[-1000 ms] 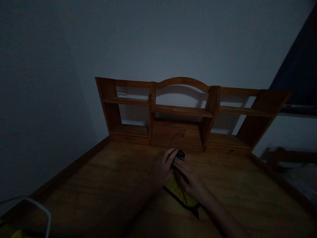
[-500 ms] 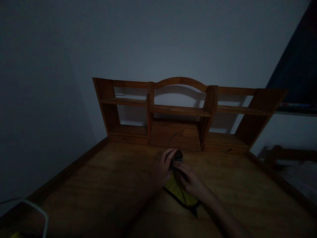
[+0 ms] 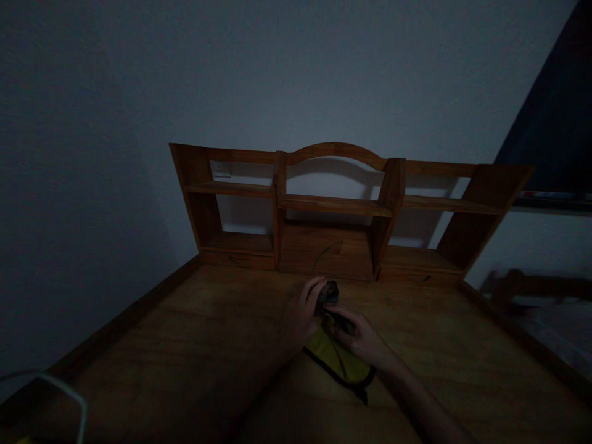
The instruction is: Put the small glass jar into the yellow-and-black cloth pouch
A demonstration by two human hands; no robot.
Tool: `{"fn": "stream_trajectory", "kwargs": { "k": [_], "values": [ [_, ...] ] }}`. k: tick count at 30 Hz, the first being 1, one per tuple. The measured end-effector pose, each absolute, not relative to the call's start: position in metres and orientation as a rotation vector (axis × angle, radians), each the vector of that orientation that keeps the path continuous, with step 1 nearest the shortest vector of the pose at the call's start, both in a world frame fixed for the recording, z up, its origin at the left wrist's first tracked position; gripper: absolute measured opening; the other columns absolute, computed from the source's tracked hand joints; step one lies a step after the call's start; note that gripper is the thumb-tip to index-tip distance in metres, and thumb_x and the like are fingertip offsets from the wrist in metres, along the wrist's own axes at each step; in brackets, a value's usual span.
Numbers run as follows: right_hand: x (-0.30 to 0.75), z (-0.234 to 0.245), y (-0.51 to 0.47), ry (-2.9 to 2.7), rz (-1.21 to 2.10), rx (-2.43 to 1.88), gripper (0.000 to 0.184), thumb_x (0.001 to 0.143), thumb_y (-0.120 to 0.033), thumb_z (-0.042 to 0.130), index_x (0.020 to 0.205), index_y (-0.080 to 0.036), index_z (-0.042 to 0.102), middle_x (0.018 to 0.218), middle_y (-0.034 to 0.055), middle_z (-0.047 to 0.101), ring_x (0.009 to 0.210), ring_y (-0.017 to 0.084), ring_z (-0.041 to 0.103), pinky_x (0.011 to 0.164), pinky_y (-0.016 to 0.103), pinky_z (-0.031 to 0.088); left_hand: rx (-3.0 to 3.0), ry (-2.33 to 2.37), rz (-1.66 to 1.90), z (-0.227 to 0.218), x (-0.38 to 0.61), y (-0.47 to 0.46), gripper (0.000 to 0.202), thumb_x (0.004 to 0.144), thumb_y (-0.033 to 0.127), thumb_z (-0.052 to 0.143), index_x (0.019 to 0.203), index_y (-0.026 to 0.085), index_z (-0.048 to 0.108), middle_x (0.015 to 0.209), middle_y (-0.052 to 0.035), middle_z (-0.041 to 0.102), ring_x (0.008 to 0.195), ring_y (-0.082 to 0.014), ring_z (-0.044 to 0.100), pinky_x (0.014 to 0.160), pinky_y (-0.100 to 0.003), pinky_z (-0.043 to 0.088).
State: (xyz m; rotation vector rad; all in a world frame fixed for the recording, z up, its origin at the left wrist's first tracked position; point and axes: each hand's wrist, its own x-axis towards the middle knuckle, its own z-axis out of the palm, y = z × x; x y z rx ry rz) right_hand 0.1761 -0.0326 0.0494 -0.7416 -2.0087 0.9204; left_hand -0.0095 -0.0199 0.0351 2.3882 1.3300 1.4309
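A yellow pouch with dark edging [image 3: 345, 364] lies slanted on the wooden desk, a dark tab at its near corner. At its far end is a dark bundled object [image 3: 330, 291], too dim to name. My left hand [image 3: 300, 314] is curled around the left side of this dark object. From the right, my right hand [image 3: 358, 333] has its fingers bent over the pouch's far end, against the dark object. The fingertips of my right hand are partly hidden, and I cannot tell whether the dark object is inside the pouch or on it.
A wooden shelf unit [image 3: 333, 205] stands at the back of the desk [image 3: 208, 333] against the wall. A pale cable [image 3: 60, 381] curves in at the lower left. A wall socket [image 3: 221, 169] shows behind the left shelf. The room is dim.
My right hand's fingers have shifted slightly down and right, uncovering a bit more of the dark object. My left hand stays around it, and the pouch is nearly unmoved.
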Motion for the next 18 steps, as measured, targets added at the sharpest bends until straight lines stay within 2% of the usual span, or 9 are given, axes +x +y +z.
{"fn": "stream_trajectory", "kwargs": {
  "k": [5,9,12,15,18],
  "values": [
    [0.179,0.049,-0.029,-1.796,1.282,-0.751,0.04,0.081,-0.03,0.072,0.12,-0.023,0.067,0.12,0.0077,0.07,0.112,0.026,0.064,0.102,0.047,0.046,2.379,1.343,1.432,0.038,-0.01,-0.021,0.074,0.076,0.004,0.053,0.145,0.026,0.033,0.145,-0.0084,0.042,0.132,-0.0231,0.046,0.108,-0.042,0.045],
    [0.179,0.048,-0.027,-1.603,1.485,-0.727,0.041,0.074,-0.03,0.076,0.114,-0.023,0.07,0.113,0.0075,0.073,0.105,0.027,0.067,0.096,0.045,0.049,2.358,1.369,1.412,0.04,-0.009,-0.023,0.072,0.079,0.009,0.057,0.144,0.026,0.033,0.146,-0.0087,0.042,0.13,-0.0235,0.047,0.107,-0.042,0.045],
    [0.178,0.044,-0.023,-1.485,1.55,-0.743,0.036,0.074,-0.03,0.07,0.108,-0.02,0.074,0.108,0.0088,0.074,0.1,0.029,0.069,0.095,0.045,0.049,2.316,1.38,1.414,0.041,-0.008,-0.024,0.071,0.079,0.01,0.058,0.143,0.027,0.035,0.144,-0.008,0.043,0.128,-0.0232,0.049,0.107,-0.041,0.045],
    [0.178,0.04,-0.019,-1.483,1.588,-0.643,0.04,0.076,-0.033,0.057,0.109,-0.017,0.074,0.107,0.01,0.074,0.101,0.03,0.068,0.096,0.047,0.048,2.257,1.395,1.415,0.041,-0.007,-0.023,0.071,0.078,0.009,0.059,0.142,0.026,0.036,0.144,-0.0077,0.043,0.127,-0.0232,0.05,0.107,-0.042,0.045],
    [0.179,0.039,-0.018,-1.567,1.468,-0.704,0.043,0.079,-0.033,0.05,0.109,-0.015,0.075,0.107,0.0104,0.074,0.101,0.03,0.068,0.096,0.048,0.049,2.227,1.412,1.412,0.042,-0.007,-0.023,0.074,0.075,0.007,0.06,0.143,0.026,0.036,0.144,-0.0073,0.043,0.126,-0.0231,0.05,0.107,-0.041,0.045]
  ]
}}
